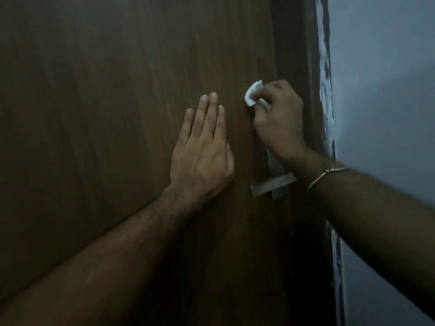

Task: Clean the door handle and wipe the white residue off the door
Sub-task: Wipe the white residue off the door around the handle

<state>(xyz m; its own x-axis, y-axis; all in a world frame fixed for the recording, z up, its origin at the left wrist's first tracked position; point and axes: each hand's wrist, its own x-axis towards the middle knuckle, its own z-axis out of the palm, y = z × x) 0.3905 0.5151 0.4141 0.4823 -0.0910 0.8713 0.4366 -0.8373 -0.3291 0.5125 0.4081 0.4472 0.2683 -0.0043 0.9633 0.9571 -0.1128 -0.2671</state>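
Metal door handle (273, 184) mounted low on the right side of the brown wooden door (117, 114), near its closing edge. Lever pointed left and slightly down, bright along its top face. Upright backplate above it, partly hidden behind the right wrist. Too dim and blurred to pick out any white residue on the wood.

Just above the handle, small white wad of tissue or cloth (253, 96) held against the door face. Gripped by the right hand (279, 121), fingers curled round it and clamped tight, knuckles turned outward, a white end poking out at upper left and another bit showing between the fingers lower down. Thin metal bangle (327, 178) worn on the right forearm, just behind the wrist.

Beside that, to the left, left hand (202, 156) laid flat on the door. Fingers straight and close together, pointing up, palm pressed to the wood, thumb tucked along the right edge of the hand. Well clear of the wad, a strip of bare wood between the two hands. Left forearm stretched up from the lower left corner, bare.

Further right, darker door frame (303, 55) ran top to bottom. Past it, ragged strip of chipped paint (326, 90) along the frame's edge, pale and dark patches mixed. Then plain bluish-grey wall (388, 78) filled the right side.
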